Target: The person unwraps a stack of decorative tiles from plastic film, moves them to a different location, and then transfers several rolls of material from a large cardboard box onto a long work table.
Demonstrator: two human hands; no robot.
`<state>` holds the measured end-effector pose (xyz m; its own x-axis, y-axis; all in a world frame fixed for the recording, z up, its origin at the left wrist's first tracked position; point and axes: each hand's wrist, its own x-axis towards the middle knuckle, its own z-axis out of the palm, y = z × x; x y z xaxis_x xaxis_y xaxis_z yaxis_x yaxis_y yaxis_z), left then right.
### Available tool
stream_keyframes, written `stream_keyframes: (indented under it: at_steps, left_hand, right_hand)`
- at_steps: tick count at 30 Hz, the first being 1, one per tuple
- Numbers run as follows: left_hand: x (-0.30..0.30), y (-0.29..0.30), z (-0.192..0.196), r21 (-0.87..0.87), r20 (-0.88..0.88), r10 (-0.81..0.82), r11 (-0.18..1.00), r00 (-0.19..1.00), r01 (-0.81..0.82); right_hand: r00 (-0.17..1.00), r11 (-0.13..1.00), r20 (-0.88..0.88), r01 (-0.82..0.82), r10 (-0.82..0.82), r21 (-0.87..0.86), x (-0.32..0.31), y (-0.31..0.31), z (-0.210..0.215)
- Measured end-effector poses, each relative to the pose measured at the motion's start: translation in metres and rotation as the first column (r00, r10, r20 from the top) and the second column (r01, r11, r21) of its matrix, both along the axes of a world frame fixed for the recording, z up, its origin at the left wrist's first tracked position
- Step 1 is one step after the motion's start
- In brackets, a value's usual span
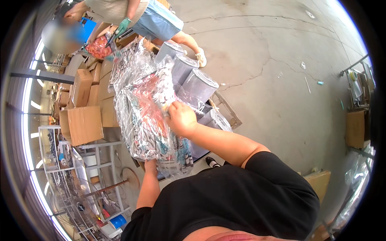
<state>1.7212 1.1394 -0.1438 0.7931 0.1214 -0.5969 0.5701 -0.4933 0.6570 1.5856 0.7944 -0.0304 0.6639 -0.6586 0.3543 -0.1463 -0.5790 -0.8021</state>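
Observation:
Clear plastic bags of folded patterned fabric [140,116] lie in a heap in front of me, with red, white, black and teal prints showing through the film. My right hand [181,119] is closed on the crinkled plastic bag at the right side of the heap, its fingertips bent into the film. Low at the near edge, my left hand [150,165] reaches under the bagged fabric, and its fingers are hidden there. Grey rolls of sheet material [199,85] stand upright just right of the bags.
Across the heap, a person [120,18] in green gloves handles a red patterned bundle [99,47]. Cardboard boxes [85,120] are stacked to the left, above a metal rack [98,160]. A wooden pallet piece [227,110] sits beside the rolls. Shelving with a carton [357,129] stands far right.

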Motion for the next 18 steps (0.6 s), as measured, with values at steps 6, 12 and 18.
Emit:
stream_keyframes:
  at_steps: [6,12,18]
  left_hand:
    - [0.002,0.008,-0.008,-0.196,0.136,0.072,0.98,0.988,-0.045]
    - [0.0,0.001,-0.014,-0.327,0.089,0.053,0.945,0.995,-0.021]
    - [0.002,0.004,-0.009,-0.091,0.072,-0.074,0.993,0.995,0.081]
  right_hand:
    - [0.933,0.918,-0.358,0.131,0.013,0.375,-0.013,-0.04,-0.002]
    - [0.987,0.984,-0.104,-0.109,0.124,0.141,0.002,-0.004,0.006]
    - [0.974,0.984,-0.144,-0.17,0.175,0.047,0.006,0.04,0.028]
